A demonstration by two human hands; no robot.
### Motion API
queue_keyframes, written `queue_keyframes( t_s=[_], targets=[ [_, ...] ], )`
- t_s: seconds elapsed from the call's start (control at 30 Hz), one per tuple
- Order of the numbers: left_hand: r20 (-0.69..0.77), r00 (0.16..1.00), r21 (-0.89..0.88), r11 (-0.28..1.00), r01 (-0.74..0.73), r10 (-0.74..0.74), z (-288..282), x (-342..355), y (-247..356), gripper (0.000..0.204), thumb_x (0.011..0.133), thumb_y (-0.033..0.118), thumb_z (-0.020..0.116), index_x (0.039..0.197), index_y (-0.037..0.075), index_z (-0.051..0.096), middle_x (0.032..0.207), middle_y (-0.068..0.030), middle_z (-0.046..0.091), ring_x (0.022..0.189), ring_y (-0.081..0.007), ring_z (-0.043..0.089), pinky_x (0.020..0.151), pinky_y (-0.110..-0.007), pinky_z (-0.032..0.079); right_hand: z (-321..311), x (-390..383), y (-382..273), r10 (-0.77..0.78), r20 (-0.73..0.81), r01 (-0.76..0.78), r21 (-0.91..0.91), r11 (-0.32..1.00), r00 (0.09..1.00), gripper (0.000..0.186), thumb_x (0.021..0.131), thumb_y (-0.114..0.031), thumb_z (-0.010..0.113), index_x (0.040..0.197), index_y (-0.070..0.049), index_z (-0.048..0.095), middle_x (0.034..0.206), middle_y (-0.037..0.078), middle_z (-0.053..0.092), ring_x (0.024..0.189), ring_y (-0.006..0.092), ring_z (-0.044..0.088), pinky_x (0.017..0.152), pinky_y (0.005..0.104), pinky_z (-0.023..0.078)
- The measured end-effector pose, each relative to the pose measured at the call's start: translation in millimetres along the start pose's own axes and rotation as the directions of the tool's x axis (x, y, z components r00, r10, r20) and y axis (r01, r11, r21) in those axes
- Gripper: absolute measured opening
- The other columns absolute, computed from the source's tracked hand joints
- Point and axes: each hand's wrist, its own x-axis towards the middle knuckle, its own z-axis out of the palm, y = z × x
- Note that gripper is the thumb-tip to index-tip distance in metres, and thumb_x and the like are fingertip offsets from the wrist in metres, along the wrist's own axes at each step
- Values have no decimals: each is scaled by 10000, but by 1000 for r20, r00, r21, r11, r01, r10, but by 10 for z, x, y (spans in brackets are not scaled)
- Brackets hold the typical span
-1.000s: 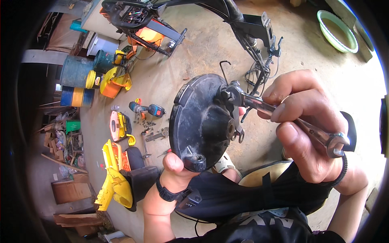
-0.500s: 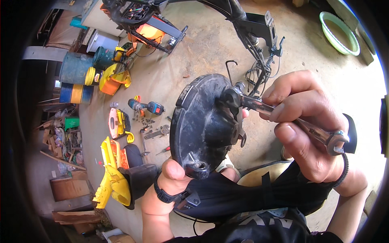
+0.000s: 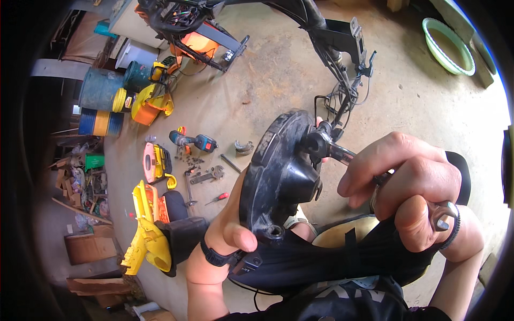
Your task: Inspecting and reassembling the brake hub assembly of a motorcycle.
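Observation:
My left hand (image 3: 227, 235) grips the lower rim of a round black plastic cover (image 3: 278, 171), thumb near a bolt hole at its bottom edge. My right hand (image 3: 412, 198) is closed around a metal wrench (image 3: 342, 154). One end of the wrench sits on a fitting at the cover's upper right, and the other end sticks out past my fist at the lower right. The cover is held upright above my lap, in front of my dark trousers.
A black frame with cables (image 3: 342, 48) stands on the concrete floor ahead. On the floor to the left lie a cordless drill (image 3: 193, 142), a loose wrench (image 3: 206, 175), a red screwdriver (image 3: 217, 198) and yellow plastic panels (image 3: 147, 230). A green basin (image 3: 447, 45) sits far right.
The cover has tilted and shifted slightly right in my left hand. My right hand has swung the wrench a little on the fitting.

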Motion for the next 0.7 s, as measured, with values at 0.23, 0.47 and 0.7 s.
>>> queue_keyframes(
  t_s=[0.23,0.47,0.7],
  targets=[
    [-62,993,-263,961,83,-103,100,-34,-16,1346,683,528,944,1681,-1,212,1585,-207,470,1343,-236,563,867,-392,618,44,-21,-9,68,-72,-71,-39,997,995,441,1145,-386,476,810,-114,570,902,93,690,781,196,703,728,352,576],
    [-3,988,-287,946,150,-157,67,12,49,1345,682,498,945,1684,5,195,1581,-222,470,1329,-253,586,839,-414,661,71,-25,-32,97,-123,-102,-36,994,988,431,1148,-353,487,803,-103,550,872,91,685,740,202,688,694,348,568],
    [43,985,-298,939,173,-168,46,32,20,1335,682,512,934,1676,-12,214,1568,-235,483,1320,-249,601,830,-414,661,66,-40,-39,38,-122,-50,-98,994,992,429,1138,-347,514,791,-97,547,838,82,680,701,198,666,658,343,556]
  ],
)
